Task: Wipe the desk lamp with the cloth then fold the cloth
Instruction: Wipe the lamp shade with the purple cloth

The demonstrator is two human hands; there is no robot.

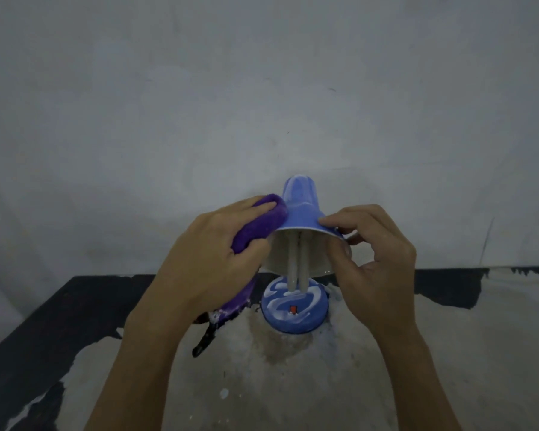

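Two bare forearms reach in from six o'clock, over a worn table (448, 353) whose dark top is scuffed pale across most of its near side. Standing on that table just past centre is the blue desk lamp (301, 209), its round base (294, 309) streaked with white and carrying a small red switch (293, 310). Its shade tips toward the camera, so the white inside and the long bulb (297, 262) show.

At nine o'clock from the shade, the left hand (212, 253) grips the purple cloth (262, 222), fingers curled round the bunched fabric and pressing it against the shade's left side. A loose tail of cloth hangs below the palm toward the table.

At three o'clock, the right hand (374, 253) pinches the shade's rim, fingertips on the blue outside and thumb on the inner edge, clamped on the lamp. A plain grey wall (262, 88) fills everything toward twelve o'clock.
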